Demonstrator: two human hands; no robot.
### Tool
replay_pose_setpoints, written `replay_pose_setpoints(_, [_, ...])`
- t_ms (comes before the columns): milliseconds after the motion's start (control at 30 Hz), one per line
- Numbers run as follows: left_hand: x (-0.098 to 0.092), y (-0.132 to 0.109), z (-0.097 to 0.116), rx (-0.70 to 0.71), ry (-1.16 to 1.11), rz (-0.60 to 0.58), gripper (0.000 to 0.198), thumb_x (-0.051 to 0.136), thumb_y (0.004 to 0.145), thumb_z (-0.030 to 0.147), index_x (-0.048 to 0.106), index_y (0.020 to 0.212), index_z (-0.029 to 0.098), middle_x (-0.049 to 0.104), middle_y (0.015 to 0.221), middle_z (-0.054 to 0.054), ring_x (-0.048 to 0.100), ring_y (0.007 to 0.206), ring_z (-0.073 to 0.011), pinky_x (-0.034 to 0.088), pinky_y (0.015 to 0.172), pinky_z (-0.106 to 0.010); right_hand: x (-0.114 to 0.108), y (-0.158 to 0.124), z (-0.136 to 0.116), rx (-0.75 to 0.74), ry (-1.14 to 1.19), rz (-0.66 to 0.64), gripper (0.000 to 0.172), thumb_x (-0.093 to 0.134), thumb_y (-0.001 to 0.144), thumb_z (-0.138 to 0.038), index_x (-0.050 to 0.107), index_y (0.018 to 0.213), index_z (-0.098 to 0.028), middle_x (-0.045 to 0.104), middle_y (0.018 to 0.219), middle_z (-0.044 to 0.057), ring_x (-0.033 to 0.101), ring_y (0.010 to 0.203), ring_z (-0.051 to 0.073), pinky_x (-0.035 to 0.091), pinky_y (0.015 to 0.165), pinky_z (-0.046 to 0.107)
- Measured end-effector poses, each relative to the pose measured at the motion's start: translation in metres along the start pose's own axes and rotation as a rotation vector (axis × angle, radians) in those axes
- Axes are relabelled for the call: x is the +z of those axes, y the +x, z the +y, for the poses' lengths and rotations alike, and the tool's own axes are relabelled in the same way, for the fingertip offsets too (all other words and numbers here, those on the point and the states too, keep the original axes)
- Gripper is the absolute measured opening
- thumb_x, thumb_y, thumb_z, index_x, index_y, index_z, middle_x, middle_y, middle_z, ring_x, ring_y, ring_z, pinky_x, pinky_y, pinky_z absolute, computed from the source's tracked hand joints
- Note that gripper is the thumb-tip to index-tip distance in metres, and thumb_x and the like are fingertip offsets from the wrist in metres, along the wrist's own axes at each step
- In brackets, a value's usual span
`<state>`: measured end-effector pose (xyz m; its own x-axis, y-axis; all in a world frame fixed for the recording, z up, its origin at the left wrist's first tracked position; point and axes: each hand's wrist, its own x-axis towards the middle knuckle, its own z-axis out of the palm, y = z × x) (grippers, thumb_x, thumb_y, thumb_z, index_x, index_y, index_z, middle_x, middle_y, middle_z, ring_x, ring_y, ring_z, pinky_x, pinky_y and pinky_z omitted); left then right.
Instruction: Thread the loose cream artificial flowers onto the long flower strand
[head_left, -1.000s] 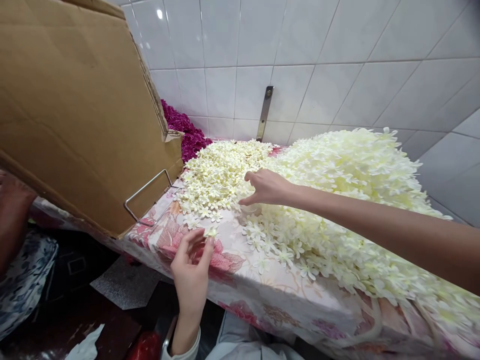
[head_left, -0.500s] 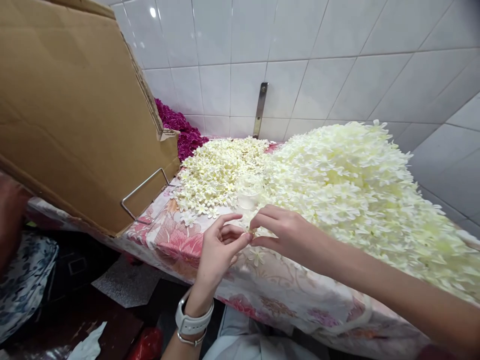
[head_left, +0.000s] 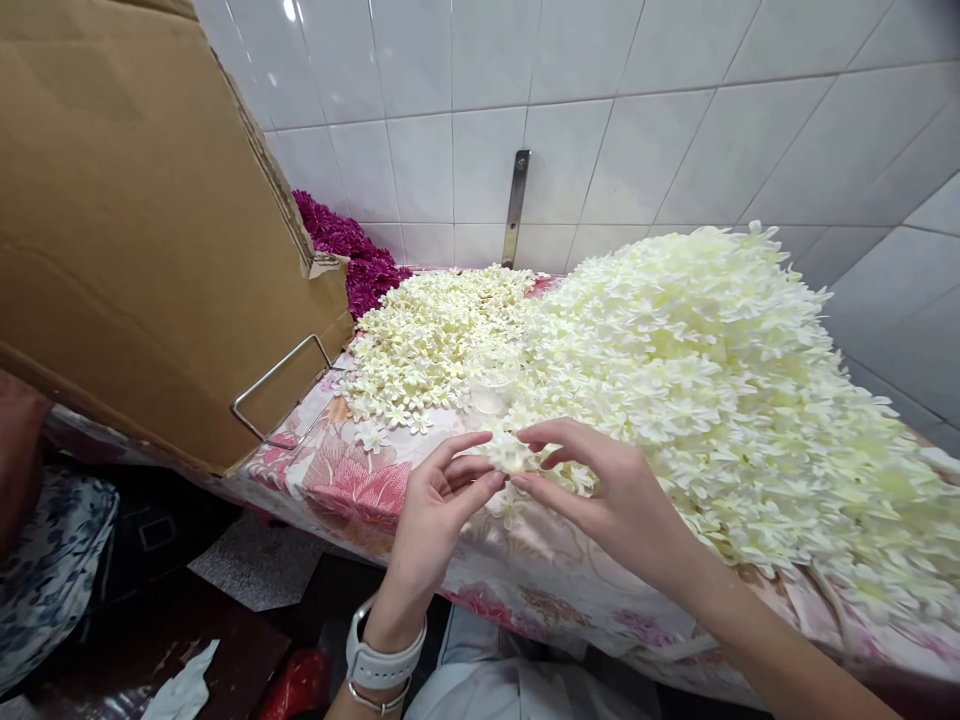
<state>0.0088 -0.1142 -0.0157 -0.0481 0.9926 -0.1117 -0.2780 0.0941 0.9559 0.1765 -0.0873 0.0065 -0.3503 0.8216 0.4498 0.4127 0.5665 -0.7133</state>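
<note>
In the head view my left hand [head_left: 439, 505], with a white watch on its wrist, has thumb and fingertips drawn together at a small white flower [head_left: 510, 452]. Where its stem is gripped is too small to make out. On the other side of that flower is my right hand [head_left: 600, 478], thumb and index finger parted, their tips close to the petals. Just beyond the hands stands a small clear plastic cup [head_left: 491, 392]. A large heap of white flowers [head_left: 697, 370] rises to the right, and a lower spread of cream-white blossoms [head_left: 435, 330] lies behind the cup.
A big cardboard box [head_left: 150, 240] stands at the left, with a bent metal wire stand [head_left: 277, 390] against it. Purple flowers [head_left: 349, 250] are piled behind it. A floral cloth [head_left: 352, 475] covers the table, which meets a tiled wall [head_left: 585, 150]. Another person's arm [head_left: 19, 430] shows far left.
My right hand's thumb and index finger have come apart from their pinch, and white petals now show between the two hands. My left hand has barely moved. The view has shifted slightly.
</note>
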Motion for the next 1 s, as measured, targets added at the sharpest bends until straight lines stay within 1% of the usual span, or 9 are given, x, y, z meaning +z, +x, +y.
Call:
replay_pose_setpoints(67, [0.002,-0.003,0.000,0.044,0.009,0.008,0.032,0.075,0.067,0.023,0.067,0.098,0.020,0.069,0.075,0.000,0.066,0.072,-0.0119,0.050,0.065,-0.017,-0.001,-0.002,-0.005,0.097,0.077,0.011,0.024,0.065,0.081,-0.036,0.064,0.099,-0.019,0.066,0.094,0.005,0.063,0.068,0.015,0.054,0.057,0.026])
replay_pose_setpoints(167, [0.006,-0.007,0.002,0.097,0.033,-0.001,0.025,0.073,0.069,0.020,0.068,0.094,0.019,0.071,0.077,-0.001,0.067,0.077,-0.0135,0.051,0.071,-0.019,-0.003,-0.004,-0.013,0.156,0.207,-0.062,0.014,0.061,0.084,-0.031,0.067,0.092,-0.021,0.067,0.090,0.002,0.063,0.075,0.015,0.054,0.062,0.024])
replay_pose_setpoints(333, [0.018,-0.019,0.002,0.181,0.151,0.086,0.013,0.071,0.068,0.018,0.069,0.081,0.019,0.072,0.076,-0.001,0.067,0.073,-0.0149,0.052,0.069,-0.021,0.000,-0.009,-0.017,0.146,0.254,-0.033,0.009,0.056,0.086,-0.022,0.064,0.081,-0.020,0.064,0.077,0.000,0.061,0.071,0.014,0.050,0.065,0.023])
replay_pose_setpoints(433, [0.024,-0.023,-0.001,0.262,0.259,0.223,0.006,0.069,0.068,0.016,0.069,0.074,0.019,0.070,0.070,0.000,0.065,0.066,-0.0141,0.052,0.065,-0.021,0.008,-0.013,-0.016,0.060,0.127,0.065,0.008,0.055,0.084,-0.015,0.060,0.079,-0.019,0.062,0.072,-0.002,0.059,0.065,0.012,0.045,0.059,0.022])
replay_pose_setpoints(500, [0.025,-0.024,-0.003,0.278,0.291,0.266,0.013,0.069,0.069,0.017,0.071,0.081,0.019,0.070,0.071,0.000,0.065,0.067,-0.0147,0.052,0.065,-0.022,0.011,-0.015,-0.016,0.018,0.084,0.135,0.008,0.055,0.083,-0.013,0.060,0.080,-0.019,0.063,0.073,-0.002,0.059,0.065,0.012,0.045,0.058,0.021])
replay_pose_setpoints(600, [0.022,-0.021,-0.001,0.211,0.257,0.121,0.023,0.066,0.074,0.021,0.071,0.096,0.019,0.071,0.081,-0.003,0.066,0.079,-0.0175,0.052,0.072,-0.024,0.012,-0.015,-0.013,0.061,0.156,0.111,0.008,0.056,0.085,-0.016,0.063,0.083,-0.019,0.066,0.079,-0.001,0.062,0.070,0.013,0.047,0.062,0.021])
replay_pose_setpoints(700, [0.019,-0.016,0.001,0.188,0.199,-0.017,0.017,0.063,0.079,0.023,0.074,0.090,0.018,0.072,0.091,-0.005,0.065,0.088,-0.0181,0.049,0.078,-0.023,0.011,-0.014,-0.010,0.113,0.186,0.075,0.005,0.058,0.085,-0.018,0.063,0.087,-0.020,0.065,0.082,-0.001,0.061,0.071,0.013,0.048,0.063,0.022])
replay_pose_setpoints(867, [0.018,-0.011,-0.006,0.120,0.078,0.086,0.008,0.069,0.074,0.026,0.074,0.073,0.018,0.071,0.072,0.000,0.063,0.071,-0.0125,0.048,0.067,-0.018,0.011,-0.017,-0.011,0.034,0.113,0.241,0.012,0.063,0.083,-0.018,0.058,0.093,-0.019,0.059,0.082,0.000,0.055,0.070,0.012,0.047,0.065,0.024])
replay_pose_setpoints(1000, [0.016,-0.009,-0.011,0.071,-0.001,0.081,0.007,0.075,0.066,0.023,0.072,0.064,0.017,0.070,0.065,0.002,0.060,0.064,-0.0094,0.047,0.063,-0.016,0.011,-0.022,-0.016,-0.116,0.098,0.166,0.009,0.058,0.086,-0.010,0.057,0.085,-0.019,0.057,0.076,-0.001,0.054,0.070,0.011,0.044,0.063,0.023])
